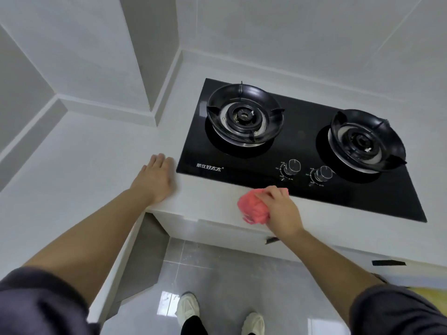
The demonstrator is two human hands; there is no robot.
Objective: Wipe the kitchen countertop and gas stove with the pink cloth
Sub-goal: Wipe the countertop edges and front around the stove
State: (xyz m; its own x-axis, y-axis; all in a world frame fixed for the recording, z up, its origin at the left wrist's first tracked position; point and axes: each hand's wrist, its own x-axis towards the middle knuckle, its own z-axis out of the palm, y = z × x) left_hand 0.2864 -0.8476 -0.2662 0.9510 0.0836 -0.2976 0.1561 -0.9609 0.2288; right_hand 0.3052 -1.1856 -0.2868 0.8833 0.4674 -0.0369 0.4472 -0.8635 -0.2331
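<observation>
Head view, looking down on a white bench (96, 165) with a black glass stove (302, 131) sunk into it. Shows the left hand (154, 180) laid palm-down on the bench just left of the stove's near left corner, fingers straight and close together, holding nothing. Shows the right hand (281, 209) curled over a bunched pink cloth (252, 209), gripping it and pressing it onto the narrow strip of bench in front of the stove, fingertips right at the glass edge. Leaves most of the cloth sticking out to the left of that hand, its lower end close to the bench's front lip. Places the cloth just below two knobs (292, 166) at the stove's front centre. Counts two burners (244, 114) with black ring supports, one at far left, one at right. Takes in white lettering on the glass near the left corner, pale tiled walls (290, 32) behind, dark sleeves (36, 298) at the bottom corners, and, below the bench edge, a glossy grey floor (217, 274) with two white shoes (187, 308).
</observation>
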